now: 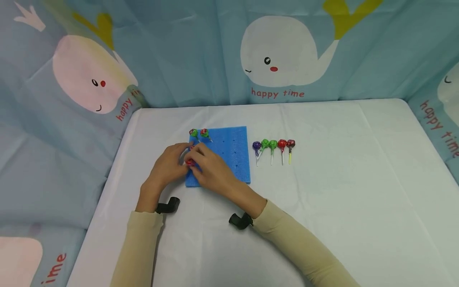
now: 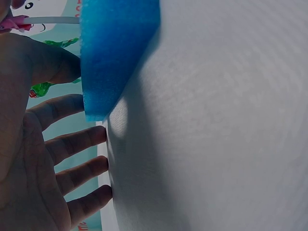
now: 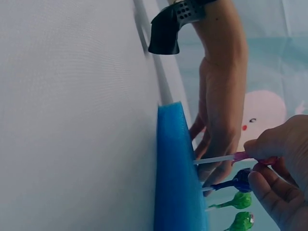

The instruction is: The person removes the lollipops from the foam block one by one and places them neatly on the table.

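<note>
My right hand [image 1: 216,171] pinches a pink-red wrapped lollipop [image 3: 240,156] by its head. Its white stick reaches the top of a blue foam board [image 1: 236,139]; whether the tip is in a hole cannot be told. My left hand [image 1: 166,165] rests at the board's left edge, thumb against the foam and fingers spread [image 2: 79,144] down to the table. A dark blue lollipop [image 3: 240,180] stands in the foam beside the pinched one. Two green-and-red lollipops, one [image 1: 193,133] at the far left corner and another [image 1: 204,132] beside it, lean up from the board.
Right of the board, several lollipops lie in a row on the white-covered table [image 1: 340,179]: a purple one [image 1: 256,146], green ones [image 1: 273,144] and red ones [image 1: 282,144]. Small holes dot the foam. A whale-print curtain [image 1: 201,59] hangs behind the table.
</note>
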Demonstrator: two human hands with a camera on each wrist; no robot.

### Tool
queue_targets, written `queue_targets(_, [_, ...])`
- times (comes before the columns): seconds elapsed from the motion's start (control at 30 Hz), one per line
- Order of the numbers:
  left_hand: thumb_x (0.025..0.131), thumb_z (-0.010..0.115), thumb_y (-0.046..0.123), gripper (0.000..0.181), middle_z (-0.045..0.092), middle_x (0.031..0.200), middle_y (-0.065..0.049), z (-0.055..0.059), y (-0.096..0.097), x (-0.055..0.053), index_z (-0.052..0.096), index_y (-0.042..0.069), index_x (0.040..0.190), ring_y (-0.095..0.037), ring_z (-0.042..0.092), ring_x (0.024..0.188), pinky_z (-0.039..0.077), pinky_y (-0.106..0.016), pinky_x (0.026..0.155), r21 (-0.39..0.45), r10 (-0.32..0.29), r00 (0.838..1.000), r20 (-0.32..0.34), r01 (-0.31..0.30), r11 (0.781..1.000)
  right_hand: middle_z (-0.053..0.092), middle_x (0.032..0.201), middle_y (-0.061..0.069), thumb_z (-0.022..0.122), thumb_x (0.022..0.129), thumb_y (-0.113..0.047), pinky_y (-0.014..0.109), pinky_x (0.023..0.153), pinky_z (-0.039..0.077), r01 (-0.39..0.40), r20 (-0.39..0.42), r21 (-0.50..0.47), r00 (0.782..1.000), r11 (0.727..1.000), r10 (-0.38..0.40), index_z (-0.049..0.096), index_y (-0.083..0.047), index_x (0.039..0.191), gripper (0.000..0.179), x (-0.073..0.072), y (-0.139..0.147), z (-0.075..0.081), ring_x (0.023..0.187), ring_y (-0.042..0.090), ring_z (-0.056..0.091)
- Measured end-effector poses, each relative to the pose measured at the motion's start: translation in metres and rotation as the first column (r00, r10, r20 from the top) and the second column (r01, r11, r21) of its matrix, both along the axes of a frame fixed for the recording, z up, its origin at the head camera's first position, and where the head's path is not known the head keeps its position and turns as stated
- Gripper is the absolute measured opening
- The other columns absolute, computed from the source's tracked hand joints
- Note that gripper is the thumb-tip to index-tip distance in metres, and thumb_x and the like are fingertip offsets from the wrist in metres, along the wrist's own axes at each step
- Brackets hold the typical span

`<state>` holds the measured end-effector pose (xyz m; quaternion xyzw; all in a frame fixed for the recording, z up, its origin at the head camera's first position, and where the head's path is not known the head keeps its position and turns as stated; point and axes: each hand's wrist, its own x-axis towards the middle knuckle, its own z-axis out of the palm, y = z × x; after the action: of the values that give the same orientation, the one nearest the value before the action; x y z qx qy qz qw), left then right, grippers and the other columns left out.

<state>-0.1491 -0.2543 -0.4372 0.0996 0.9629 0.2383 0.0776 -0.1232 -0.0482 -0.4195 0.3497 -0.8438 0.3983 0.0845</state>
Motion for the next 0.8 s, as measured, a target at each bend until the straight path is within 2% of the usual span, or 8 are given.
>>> queue_targets(0.27, [0.090,0.064,0.017,0.072,0.045,0.166,-0.016,-0.002,0.001,0.002,0.047,0.013,0.160,-0.044,0.037,0.155,0.033,-0.068,0.125,-0.001,0.001,1.000,-0.009,-0.001,1.000,0.062,0.116,0.005,0.071,0.100,-0.009,0.022,0.086,0.057,0.007,-0.050,-0.011,0.999,1.000,-0.008,0.073,-0.011,0.116,0.016,0.002,0.003,0.004,0.099,0.014,0.064])
queue_targets(0.8, [0.102,0.063,0.031,0.060,0.049,0.163,-0.018,-0.002,0.003,-0.001,0.051,0.012,0.157,-0.044,0.042,0.153,0.034,-0.065,0.125,-0.031,-0.023,0.998,-0.056,0.021,0.999,0.064,0.117,0.009,0.072,0.099,-0.008,0.027,0.088,0.060,0.020,0.008,0.020,1.000,1.000,-0.020,0.072,-0.008,0.119,0.019,0.001,0.019,0.009,0.099,0.019,0.069])
